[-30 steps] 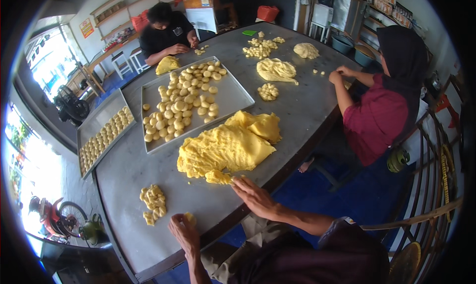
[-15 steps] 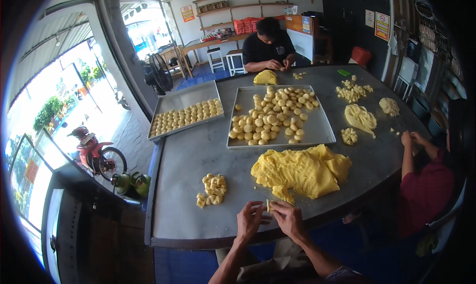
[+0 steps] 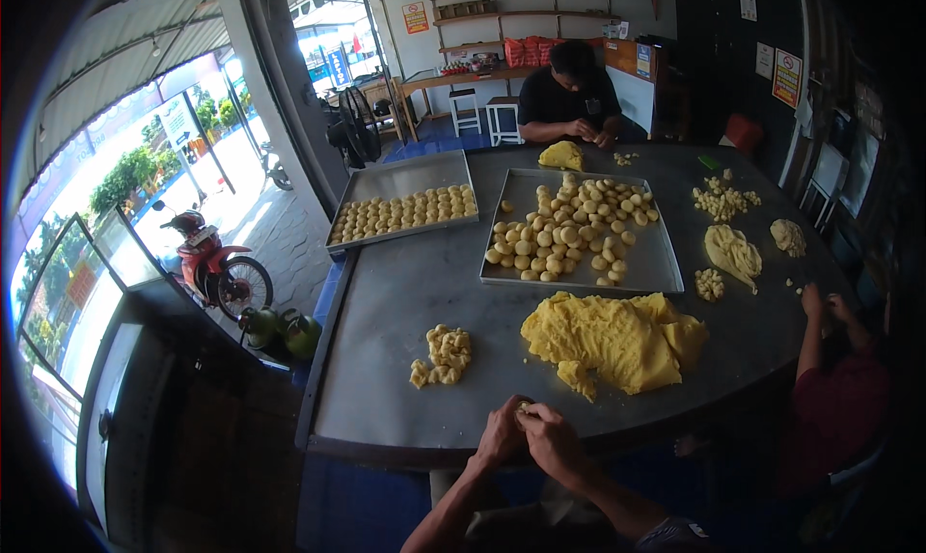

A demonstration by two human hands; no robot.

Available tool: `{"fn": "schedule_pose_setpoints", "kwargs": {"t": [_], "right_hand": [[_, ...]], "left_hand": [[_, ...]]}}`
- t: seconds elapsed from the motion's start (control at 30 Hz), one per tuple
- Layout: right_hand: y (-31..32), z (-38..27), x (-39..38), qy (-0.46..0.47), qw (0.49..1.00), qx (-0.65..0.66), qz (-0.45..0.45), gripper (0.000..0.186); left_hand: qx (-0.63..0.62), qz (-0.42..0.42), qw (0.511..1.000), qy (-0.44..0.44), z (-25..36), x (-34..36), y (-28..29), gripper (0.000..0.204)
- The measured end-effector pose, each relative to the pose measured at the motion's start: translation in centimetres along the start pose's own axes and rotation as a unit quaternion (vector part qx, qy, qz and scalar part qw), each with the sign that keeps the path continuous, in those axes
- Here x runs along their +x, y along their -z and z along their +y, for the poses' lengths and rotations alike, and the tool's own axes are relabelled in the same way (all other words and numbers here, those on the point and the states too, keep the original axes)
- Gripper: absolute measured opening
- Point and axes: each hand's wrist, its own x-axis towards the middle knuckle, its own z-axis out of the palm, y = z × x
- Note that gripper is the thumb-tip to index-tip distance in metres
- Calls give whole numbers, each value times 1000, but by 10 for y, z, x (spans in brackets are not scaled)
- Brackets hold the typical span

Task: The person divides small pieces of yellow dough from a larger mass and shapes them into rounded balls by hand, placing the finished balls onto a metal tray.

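Just over the table's near edge, my left hand (image 3: 501, 431) and my right hand (image 3: 556, 441) meet around a small piece of pale dough (image 3: 523, 413). The fingers of both are closed on it and hide most of it. Beyond them lies a large mass of yellow dough (image 3: 627, 341), with a small torn lump (image 3: 576, 377) at its near left side. To the left of my hands sits a cluster of pale dough pieces (image 3: 444, 354) on the grey metal table (image 3: 386, 307).
Past the yellow mass, a metal tray (image 3: 666, 254) holds heaped dough balls; another tray (image 3: 362, 179) at far left has them in rows. One person (image 3: 569, 99) works across the table, another (image 3: 837, 399) at the right, near more dough piles (image 3: 733, 251).
My hands have come together, and my left fingers have closed around the dough piece that my right hand held. The whole view has shifted, with the table lower and further right.
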Motion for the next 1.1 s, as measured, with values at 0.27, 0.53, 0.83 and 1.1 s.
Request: {"fn": "schedule_pose_setpoints", "kwargs": {"t": [0.27, 0.53, 0.83, 1.1], "right_hand": [[-5, 88, 26, -227, 928, 219, -199, 51], [38, 70, 32, -16, 994, -95, 47, 36], [52, 90, -12, -81, 995, -18, 59, 31], [37, 92, -19, -102, 988, -11, 114, 29]], "left_hand": [[8, -53, 991, -122, -5, 5, -5, 23], [-46, -12, 999, -13, -6, 10, -2, 37], [-225, 19, 974, 26, -38, 3, 22, 36], [308, -1, 935, -174, -15, 4, 30, 19]]}}
